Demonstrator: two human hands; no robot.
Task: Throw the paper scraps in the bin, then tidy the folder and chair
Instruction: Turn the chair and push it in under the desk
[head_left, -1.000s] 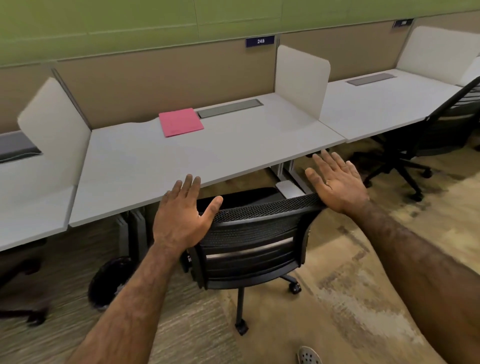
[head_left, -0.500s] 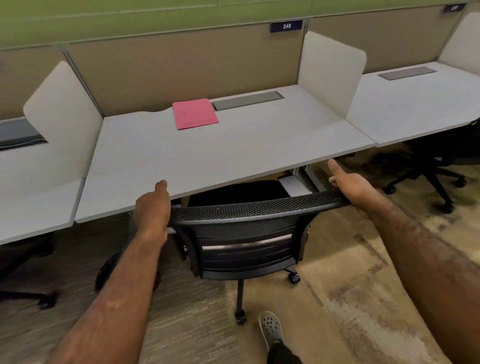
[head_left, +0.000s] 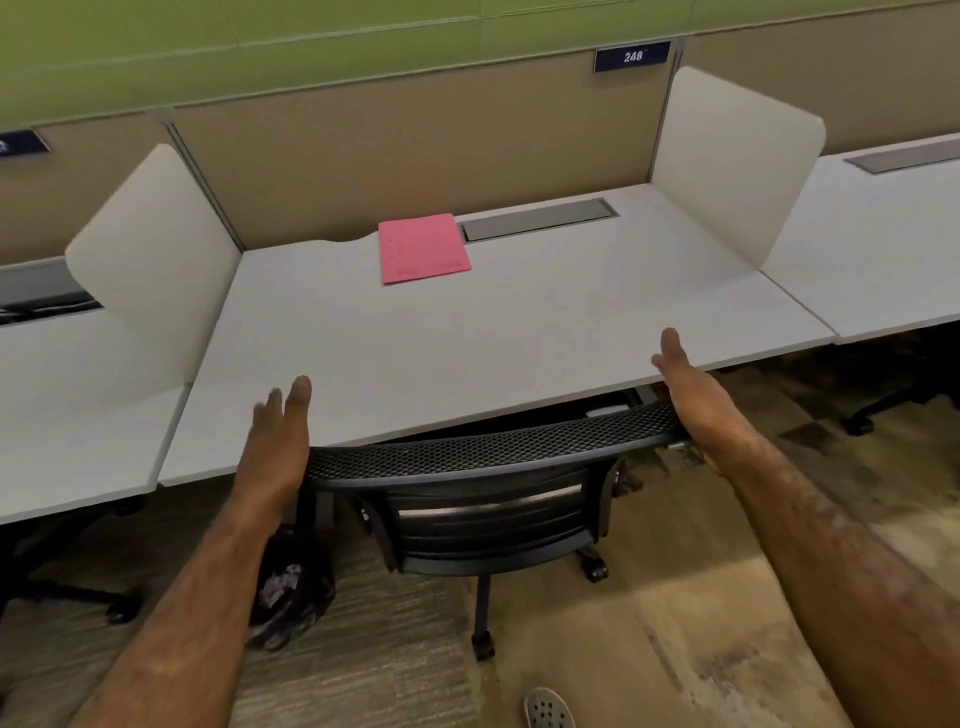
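The left hand (head_left: 275, 441) and the right hand (head_left: 696, 395) are both open, fingers stretched forward and gripping nothing. Each lies edge-on at one end of the chair (head_left: 488, 467) back's mesh top rail, the left at its left end, the right at its right end; whether the palms press against the rail or sit just beside it cannot be told. The fingertips of both reach over the near edge of the desk (head_left: 519, 332).

The black chair is pushed in, its seat hidden under the desk, with only the backrest, the post and some castors showing below.

On the far side of the desk, a little left of centre, the pink folder (head_left: 422, 248) lies flat and closed, just beside the left end of a grey cable tray lid (head_left: 540, 219).

Under the desk, left of the chair, stands the black bin (head_left: 291, 587), partly hidden by the left forearm. White divider panels stand at both ends of the desk.
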